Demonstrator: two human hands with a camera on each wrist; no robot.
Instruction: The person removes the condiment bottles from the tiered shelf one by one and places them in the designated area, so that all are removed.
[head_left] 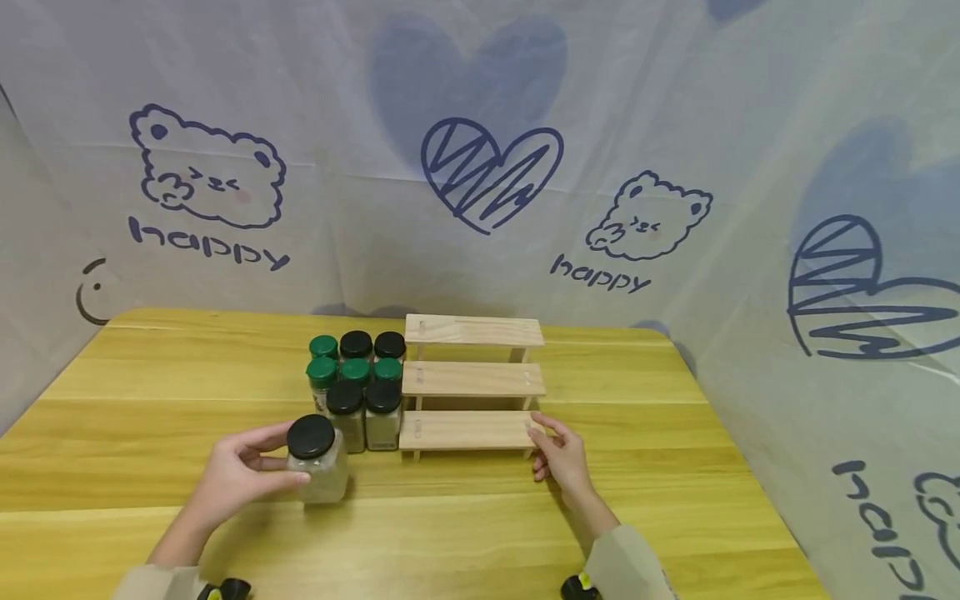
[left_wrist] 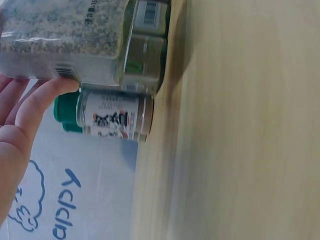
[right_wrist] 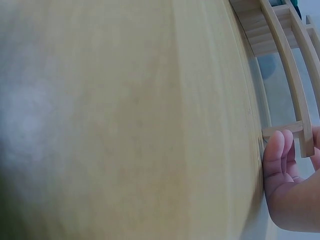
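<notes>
My left hand [head_left: 243, 475] holds a clear square spice jar [head_left: 322, 479] with a black lid, thumb and fingers on its sides. In the left wrist view the jar [left_wrist: 60, 35] contains pale, coarse grains; its base appears raised off the table. Just behind it stand several spice bottles with green lids [head_left: 322, 372] and black lids [head_left: 383, 397], grouped tightly. Beside them is a three-tier wooden rack [head_left: 472, 430], its tiers bare. At the rack's right end, my right hand [head_left: 564, 462] grips the lowest board, also visible in the right wrist view as a board end [right_wrist: 306, 145].
The yellow wood-grain table [head_left: 675, 467] reaches back to a pale cloth [head_left: 337, 183] printed with bears and hearts. This cloth also hangs along the right side. The bottle group touches or nearly touches the rack's left side.
</notes>
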